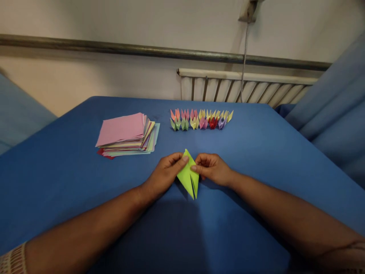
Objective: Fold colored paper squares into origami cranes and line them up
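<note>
A lime-green folded paper (188, 176), shaped like a narrow kite with its point toward me, lies on the blue table (256, 160). My left hand (167, 171) pinches its left side with fingers closed. On the other side my right hand (212, 168) pinches the right edge, fingertips almost meeting the left ones over the paper's upper half. Both forearms rest on the table.
A stack of coloured square paper sheets (127, 134), pink on top, lies at the back left. Two rows of several small folded paper figures (201, 119) stand at the back centre. Behind the table are a white radiator (245, 87) and a wall rail; blue fabric hangs right.
</note>
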`<state>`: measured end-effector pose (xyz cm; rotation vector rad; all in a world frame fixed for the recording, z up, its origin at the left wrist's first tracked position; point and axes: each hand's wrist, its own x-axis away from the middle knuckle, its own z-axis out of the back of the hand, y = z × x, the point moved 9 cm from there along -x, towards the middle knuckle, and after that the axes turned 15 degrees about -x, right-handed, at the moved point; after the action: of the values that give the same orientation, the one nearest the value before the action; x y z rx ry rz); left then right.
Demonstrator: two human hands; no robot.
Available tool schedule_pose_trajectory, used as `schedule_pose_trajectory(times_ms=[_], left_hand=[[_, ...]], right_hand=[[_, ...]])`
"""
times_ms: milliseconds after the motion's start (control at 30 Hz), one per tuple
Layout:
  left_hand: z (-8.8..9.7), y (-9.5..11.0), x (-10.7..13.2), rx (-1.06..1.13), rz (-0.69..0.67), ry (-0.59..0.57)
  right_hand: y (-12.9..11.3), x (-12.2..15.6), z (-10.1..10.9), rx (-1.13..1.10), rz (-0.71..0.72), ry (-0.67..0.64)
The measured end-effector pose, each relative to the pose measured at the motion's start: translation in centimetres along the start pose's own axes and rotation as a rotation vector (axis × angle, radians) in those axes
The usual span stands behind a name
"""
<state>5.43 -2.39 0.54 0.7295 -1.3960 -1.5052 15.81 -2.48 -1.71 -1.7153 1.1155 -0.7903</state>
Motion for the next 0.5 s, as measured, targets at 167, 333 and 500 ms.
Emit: schedule_pose_trajectory(times_ms=[167, 333, 500], left_hand=[[-0.3, -0.9, -0.7, 0.352, 0.065, -0.08], [-0.6, -1.3, -0.6, 0.264, 0.08, -0.082], [0.2, -1.7, -0.5, 0.125, 0.089, 0.031]], right_hand=[[-0.5, -0.3, 1.8, -0.022, 0.04, 0.181], [-0.2, -0.3, 1.7, -0.109, 0.063, 0.206], [0.4, -0.1, 1.0, -0.175, 0.022, 0.159]])
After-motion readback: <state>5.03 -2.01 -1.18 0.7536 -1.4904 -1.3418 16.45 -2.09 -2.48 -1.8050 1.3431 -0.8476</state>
